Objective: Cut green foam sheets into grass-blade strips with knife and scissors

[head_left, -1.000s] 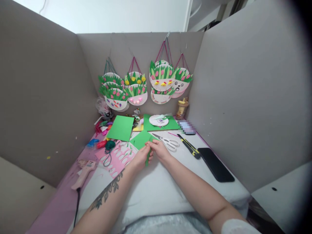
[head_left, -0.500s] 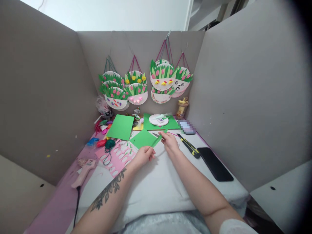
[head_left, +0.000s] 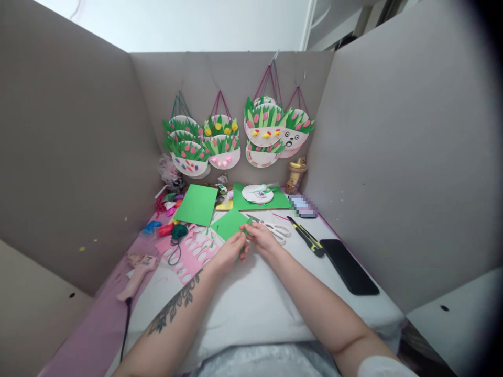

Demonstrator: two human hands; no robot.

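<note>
Both hands meet at the middle of the white work surface (head_left: 251, 309), pinching one small green paper piece (head_left: 244, 242) between them: the left hand (head_left: 230, 252) closes its fingertips on the piece's lower end, the right hand (head_left: 260, 236) closes on its upper end, at about 1 o'clock from the left. By the look of it, the step in hand is shaping or folding this strip of leaf paper; the next move seems to call for a fine fingertip grip and a steady crease or pull, without tearing the thin paper. Just behind the hands, at 12 o'clock, lies a green sheet (head_left: 230, 224). White-handled scissors (head_left: 275, 230) lie at 2 o'clock, just beside the right hand, with a utility knife (head_left: 305, 236) and a dark phone (head_left: 349, 266) farther out at 3 o'clock. A pink cut-out sheet (head_left: 188, 254) lies at 9 o'clock and a glue gun (head_left: 137, 268) beyond it. Nothing stands between the hands and the piece.
</note>
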